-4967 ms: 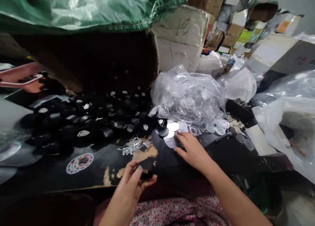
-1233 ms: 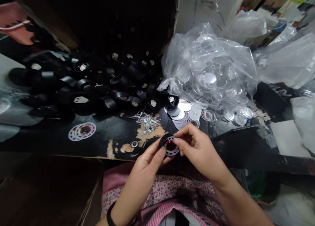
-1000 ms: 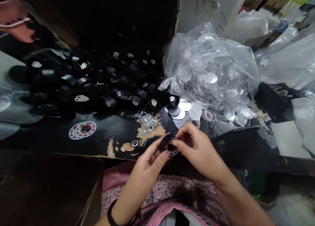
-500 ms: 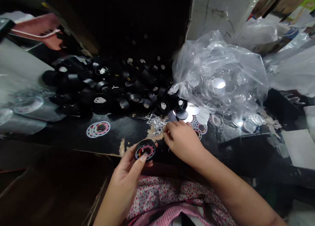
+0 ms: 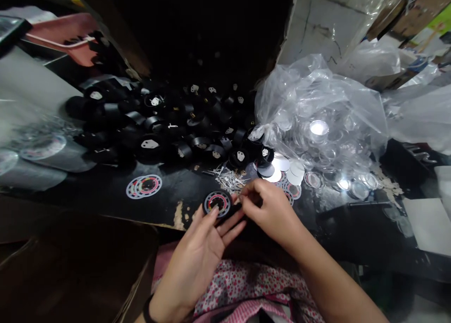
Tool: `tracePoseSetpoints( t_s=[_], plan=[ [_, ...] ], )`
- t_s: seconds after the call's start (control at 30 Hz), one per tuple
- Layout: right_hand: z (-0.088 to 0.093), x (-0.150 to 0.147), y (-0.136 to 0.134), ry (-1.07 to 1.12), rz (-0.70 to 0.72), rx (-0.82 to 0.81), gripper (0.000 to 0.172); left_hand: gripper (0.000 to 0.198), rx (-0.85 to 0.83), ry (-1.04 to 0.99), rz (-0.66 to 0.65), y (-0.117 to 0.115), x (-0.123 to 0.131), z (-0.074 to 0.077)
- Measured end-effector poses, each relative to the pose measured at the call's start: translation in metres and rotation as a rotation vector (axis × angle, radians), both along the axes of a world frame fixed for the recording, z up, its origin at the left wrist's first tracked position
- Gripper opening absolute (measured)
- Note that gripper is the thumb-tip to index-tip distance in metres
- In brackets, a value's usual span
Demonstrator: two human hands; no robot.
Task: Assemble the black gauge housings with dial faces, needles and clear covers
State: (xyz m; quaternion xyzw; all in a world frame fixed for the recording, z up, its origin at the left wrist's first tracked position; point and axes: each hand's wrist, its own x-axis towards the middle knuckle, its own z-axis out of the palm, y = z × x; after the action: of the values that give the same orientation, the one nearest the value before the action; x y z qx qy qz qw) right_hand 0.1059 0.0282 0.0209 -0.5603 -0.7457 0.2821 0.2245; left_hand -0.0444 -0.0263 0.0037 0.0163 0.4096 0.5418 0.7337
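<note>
Head-camera view looking down at a cluttered, dimly lit black table with worn patches along its near edge. At far left lies a clear plastic sheet over some printed circles. Next to it, a heap of black round housings spreads across the back of the table. In front of the heap, two overlapping printed dial discs lie flat.

At lower centre, the left hand is turned palm up with its fingers spread. It grasps a black round case at the fingertips, with the case's coloured dial facing up. The case sits at the table's near edge, above a pink floral lap. Just behind it is a small loose pile of metal pins.

Touching the case's right side, the right hand has its thumb and fingertips pinched tightly together. Whether they hold a pin is too small to tell.

Behind that hand lie silvery discs, then a crumpled clear bag of transparent lenses. A white sheet sits at far right.

The risks appear to come from the light hold and the small parts. The case is held only by fingertips at the table's edge, so a push from the right hand could tip it into the lap. The pins lie close to the right hand's knuckles, where a brush could scatter them across the dark surface.
</note>
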Motion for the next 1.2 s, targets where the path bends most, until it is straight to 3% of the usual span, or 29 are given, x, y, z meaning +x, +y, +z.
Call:
tracePoseSetpoints(
  t_s=[0.17,0.27,0.47,0.63,0.8,0.97,1.2],
  plan=[
    [-0.001,0.01,-0.019,0.163,0.014,0.084,0.005,0.015,-0.008,-0.075,-0.003,0.004,0.01,0.001],
    [0.001,0.015,-0.026,0.143,0.007,0.106,0.001,0.018,0.082,0.063,0.026,-0.001,0.015,-0.002],
    [0.007,0.019,-0.032,-0.015,0.002,0.089,0.014,0.03,0.183,0.275,0.044,-0.011,0.02,-0.005],
    [0.017,0.024,-0.04,0.266,0.03,0.048,0.012,0.046,0.178,0.33,0.07,-0.005,0.024,-0.001],
    [0.019,0.019,-0.044,0.173,0.025,0.084,0.012,0.035,0.149,0.273,-0.044,-0.003,0.035,-0.005],
    [0.017,0.018,-0.045,0.084,0.008,0.083,0.012,0.034,0.209,0.396,-0.116,-0.01,0.031,-0.015],
    [0.021,0.02,-0.049,0.187,-0.004,0.004,0.014,0.028,0.294,0.462,-0.158,-0.014,0.028,-0.013]
  ],
)
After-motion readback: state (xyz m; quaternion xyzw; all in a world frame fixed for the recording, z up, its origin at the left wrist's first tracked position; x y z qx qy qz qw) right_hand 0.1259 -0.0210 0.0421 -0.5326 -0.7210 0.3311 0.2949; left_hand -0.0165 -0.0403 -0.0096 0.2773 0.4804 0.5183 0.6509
